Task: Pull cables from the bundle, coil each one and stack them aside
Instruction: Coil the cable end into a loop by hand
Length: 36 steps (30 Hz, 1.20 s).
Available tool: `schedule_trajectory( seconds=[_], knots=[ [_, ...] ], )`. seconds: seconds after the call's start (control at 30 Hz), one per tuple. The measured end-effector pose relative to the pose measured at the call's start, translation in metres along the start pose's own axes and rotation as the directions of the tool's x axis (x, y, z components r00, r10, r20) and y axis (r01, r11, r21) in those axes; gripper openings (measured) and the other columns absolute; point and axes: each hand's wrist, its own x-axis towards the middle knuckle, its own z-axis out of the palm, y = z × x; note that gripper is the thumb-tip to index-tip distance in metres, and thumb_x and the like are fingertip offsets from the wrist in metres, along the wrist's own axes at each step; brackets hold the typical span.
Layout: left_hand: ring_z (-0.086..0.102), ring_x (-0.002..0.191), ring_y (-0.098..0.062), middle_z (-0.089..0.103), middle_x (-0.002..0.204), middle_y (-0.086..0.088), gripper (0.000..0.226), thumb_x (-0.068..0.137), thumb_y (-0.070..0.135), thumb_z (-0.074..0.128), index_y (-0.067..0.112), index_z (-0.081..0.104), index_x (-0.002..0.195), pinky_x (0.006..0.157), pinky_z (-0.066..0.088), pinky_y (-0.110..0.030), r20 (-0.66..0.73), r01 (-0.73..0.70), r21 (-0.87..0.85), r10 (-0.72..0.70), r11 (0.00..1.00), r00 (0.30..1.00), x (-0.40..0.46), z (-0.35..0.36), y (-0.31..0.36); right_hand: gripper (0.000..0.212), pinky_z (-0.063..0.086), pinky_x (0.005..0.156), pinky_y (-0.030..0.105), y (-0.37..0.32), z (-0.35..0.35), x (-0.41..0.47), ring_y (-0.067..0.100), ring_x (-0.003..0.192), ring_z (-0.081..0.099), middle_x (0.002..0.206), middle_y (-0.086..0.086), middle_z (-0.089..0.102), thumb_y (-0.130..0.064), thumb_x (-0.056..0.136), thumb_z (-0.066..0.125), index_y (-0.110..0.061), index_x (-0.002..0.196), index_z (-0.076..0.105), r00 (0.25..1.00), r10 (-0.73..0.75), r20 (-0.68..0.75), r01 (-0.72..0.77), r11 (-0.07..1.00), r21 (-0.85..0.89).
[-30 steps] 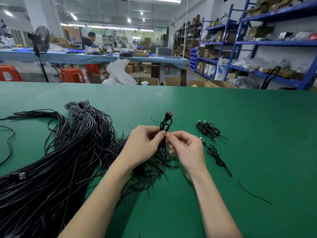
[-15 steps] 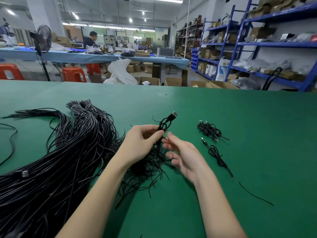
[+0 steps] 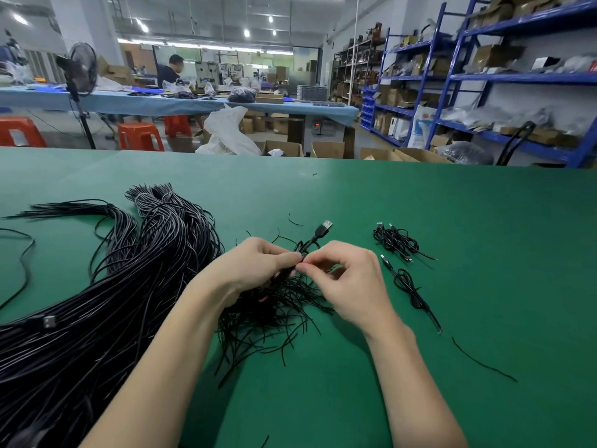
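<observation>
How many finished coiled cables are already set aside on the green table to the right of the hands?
2, though the farther one may hold more than one cable. The farther coiled cable lies right of the USB plug; the nearer coiled cable lies just beyond the right hand.

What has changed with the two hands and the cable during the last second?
The right hand, which opened and drew back half a second ago, has returned and pinches the coiled cable again beside the left hand, which kept its grip. The USB plug tilted rightward. The bundle and finished coils stayed put.
</observation>
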Motion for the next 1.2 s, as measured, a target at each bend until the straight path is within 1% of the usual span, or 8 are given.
schedule_trajectory(
  seconds=[0.1,0.23,0.4,0.53,0.73,0.87,1.03,1.2],
  knots=[
    [0.042,0.074,-0.022,0.058,0.079,-0.009,0.036,0.095,0.029,0.068,-0.006,0.073,0.097,0.068,0.037,-0.029,0.065,0.097,-0.136,-0.089,0.986,0.994,0.0,-0.002,-0.005,0.005,0.054,0.064,0.03,0.004,0.005,-0.002,0.01,0.071,0.066,0.08,-0.016,0.07,-0.027,0.083,0.082,-0.027,0.081,0.077,0.994,-0.1,0.032,0.103,0.989,-0.105],
    [0.053,0.077,-0.015,0.067,0.085,0.001,0.021,0.096,0.033,0.066,0.016,0.077,0.099,0.075,0.045,-0.026,0.122,0.067,-0.056,-0.06,0.996,0.991,-0.005,-0.005,-0.01,0.006,0.053,0.063,0.029,0.01,0.013,-0.007,0.008,0.064,0.06,0.08,-0.016,0.069,-0.032,0.084,0.078,-0.031,0.081,0.073,0.998,0.064,0.015,-0.061,0.985,-0.163],
    [0.065,0.089,0.008,0.064,0.114,0.017,0.028,0.09,0.021,0.074,0.027,0.066,0.117,0.081,0.051,-0.016,0.046,-0.052,0.02,0.051,0.998,0.998,-0.004,0.001,-0.007,0.005,0.039,0.044,0.018,0.005,0.01,-0.006,0.005,0.046,0.051,0.058,-0.009,0.064,-0.028,0.086,0.08,-0.027,0.082,0.077,0.855,0.457,0.245,-0.51,0.826,0.24],
    [0.065,0.091,0.012,0.063,0.118,0.027,0.047,0.091,0.033,0.073,0.026,0.061,0.136,0.086,0.05,-0.012,0.031,-0.166,0.165,0.163,0.972,0.986,-0.002,0.004,-0.004,0.006,0.027,0.046,0.021,0.006,0.006,-0.007,0.011,0.044,0.041,0.058,0.0,0.06,-0.027,0.09,0.074,-0.028,0.086,0.077,0.76,0.574,0.304,-0.65,0.675,0.35],
    [0.06,0.083,0.013,0.075,0.108,0.015,0.03,0.091,0.036,0.071,0.028,0.074,0.12,0.071,0.036,0.004,-0.151,-0.247,0.477,0.356,0.844,0.922,0.001,0.011,-0.003,0.009,0.039,0.045,0.017,0.01,0.005,-0.005,0.008,0.051,0.052,0.07,-0.005,0.068,-0.022,0.087,0.078,-0.027,0.08,0.078,0.815,0.555,0.167,-0.571,0.717,0.401],
    [0.065,0.087,0.003,0.076,0.105,0.012,0.028,0.09,0.036,0.072,0.024,0.076,0.115,0.077,0.044,-0.001,-0.178,-0.189,0.49,0.31,0.851,0.934,0.002,0.015,-0.007,0.005,0.051,0.059,0.026,0.014,0.006,-0.006,0.011,0.053,0.054,0.075,-0.014,0.071,-0.033,0.085,0.079,-0.035,0.082,0.076,0.876,0.48,0.04,-0.478,0.858,0.186],
    [0.068,0.102,-0.004,0.074,0.112,0.008,0.037,0.088,0.039,0.073,0.022,0.073,0.12,0.089,0.045,-0.012,-0.205,-0.154,0.441,0.267,0.884,0.942,0.003,0.024,-0.008,0.004,0.041,0.049,0.02,0.017,0.006,-0.007,0.005,0.045,0.039,0.079,-0.02,0.07,-0.036,0.085,0.075,-0.039,0.085,0.073,0.93,0.363,-0.056,-0.364,0.931,-0.006],
    [0.068,0.108,-0.012,0.075,0.113,0.009,0.029,0.095,0.03,0.06,0.028,0.072,0.121,0.098,0.052,-0.032,-0.199,-0.17,0.538,0.32,0.826,0.926,0.003,0.029,-0.006,0.011,0.039,0.046,0.021,0.011,0.005,-0.003,0.007,0.05,0.051,0.079,-0.01,0.071,-0.033,0.091,0.072,-0.023,0.09,0.077,0.784,0.609,0.116,-0.604,0.709,0.364]
  ],
)
